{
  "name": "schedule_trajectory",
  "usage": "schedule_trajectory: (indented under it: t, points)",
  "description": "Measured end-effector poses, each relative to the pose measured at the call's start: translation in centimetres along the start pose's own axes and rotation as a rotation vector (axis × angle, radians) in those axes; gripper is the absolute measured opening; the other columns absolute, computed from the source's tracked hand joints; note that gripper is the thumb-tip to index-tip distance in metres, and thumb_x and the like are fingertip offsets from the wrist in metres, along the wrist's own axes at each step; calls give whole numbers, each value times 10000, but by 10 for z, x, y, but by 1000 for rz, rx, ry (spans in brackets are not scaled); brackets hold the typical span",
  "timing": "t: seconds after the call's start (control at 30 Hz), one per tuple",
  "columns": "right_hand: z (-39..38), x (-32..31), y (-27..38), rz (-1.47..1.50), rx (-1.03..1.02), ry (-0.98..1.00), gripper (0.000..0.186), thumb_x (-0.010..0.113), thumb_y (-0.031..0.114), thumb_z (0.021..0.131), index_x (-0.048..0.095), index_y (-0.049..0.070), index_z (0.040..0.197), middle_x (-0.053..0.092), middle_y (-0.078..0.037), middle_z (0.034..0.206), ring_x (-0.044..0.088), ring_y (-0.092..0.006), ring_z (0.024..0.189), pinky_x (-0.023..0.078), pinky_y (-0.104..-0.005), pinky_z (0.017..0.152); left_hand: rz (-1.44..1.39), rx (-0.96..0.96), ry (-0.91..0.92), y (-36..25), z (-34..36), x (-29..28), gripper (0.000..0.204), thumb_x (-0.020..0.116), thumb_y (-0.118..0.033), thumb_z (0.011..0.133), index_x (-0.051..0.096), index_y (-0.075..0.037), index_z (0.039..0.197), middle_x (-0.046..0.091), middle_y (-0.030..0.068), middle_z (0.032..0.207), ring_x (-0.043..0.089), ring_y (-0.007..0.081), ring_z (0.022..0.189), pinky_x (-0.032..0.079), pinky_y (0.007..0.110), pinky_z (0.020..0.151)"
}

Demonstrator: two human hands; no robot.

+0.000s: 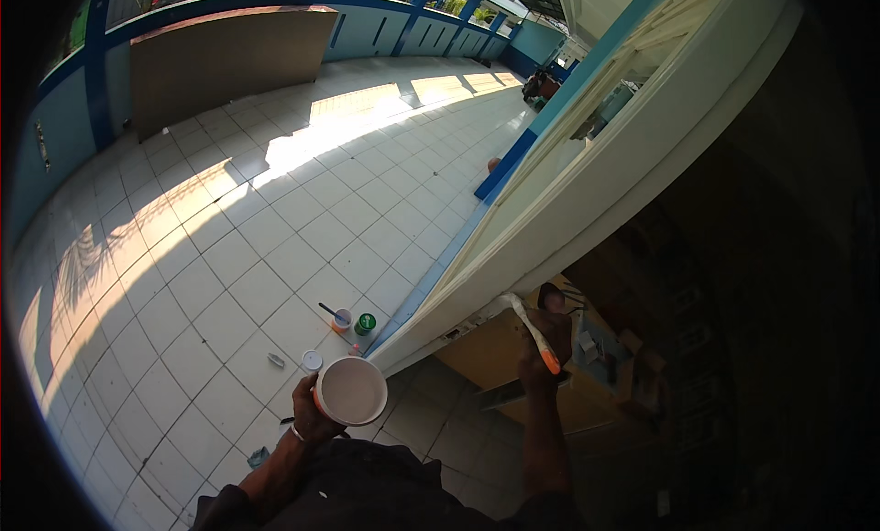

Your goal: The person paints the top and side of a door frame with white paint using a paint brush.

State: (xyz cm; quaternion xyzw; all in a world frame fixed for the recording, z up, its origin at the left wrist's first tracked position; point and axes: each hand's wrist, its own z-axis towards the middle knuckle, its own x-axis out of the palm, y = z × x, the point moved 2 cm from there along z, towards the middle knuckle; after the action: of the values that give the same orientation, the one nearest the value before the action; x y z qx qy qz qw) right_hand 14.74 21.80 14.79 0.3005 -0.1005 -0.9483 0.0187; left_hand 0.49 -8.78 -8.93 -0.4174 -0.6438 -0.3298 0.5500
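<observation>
My left hand (310, 412) holds a round cup of white paint (351, 391) in front of my chest. My right hand (543, 343) is raised and grips a paintbrush with an orange handle (533, 330); its white-coated bristles touch the lower edge of a cream-white door panel (587, 192) that runs diagonally across the view. On the floor below the door's lower corner stand a small orange cup with a brush in it (341, 319) and a small green tin (365, 324).
A white lid (312, 359) and a small scrap (276, 359) lie on the white tiled floor (238, 247). A blue low wall (385, 27) bounds the terrace. A yellowish cabinet (495, 348) stands in the dark room on the right.
</observation>
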Motion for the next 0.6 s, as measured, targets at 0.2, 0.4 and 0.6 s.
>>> schedule_trajectory:
  t: [0.2, 0.4, 0.6]
  points:
    - [-32, -10, -2, -391, -362, -187, 278, 768, 115, 924, 746, 162, 1197, 668, -89, 1186, 598, -296, 1126, 526, -438, 921, 51, 27, -26, 10, -5, -6, 704, 559, -540, 932, 565, -54, 1442, 620, 164, 1409, 624, 366, 1267, 530, 576, 1038]
    - [-92, 44, -26, -379, -293, 78, 305, 775, 165, 865, 802, 223, 1163, 660, -47, 1213, 573, -277, 1170, 456, -452, 977, 50, 6, -14, 19, -3, -2, 700, 558, -536, 932, 565, -57, 1442, 627, 170, 1397, 634, 366, 1253, 534, 580, 1033]
    - [-111, 43, -12, -169, -232, 288, 351, 785, 121, 801, 806, 196, 1142, 697, -31, 1110, 626, -268, 1056, 478, -435, 932, 56, 17, -24, 21, -2, -10, 713, 541, -547, 933, 557, -56, 1449, 614, 177, 1415, 626, 382, 1261, 530, 594, 1033]
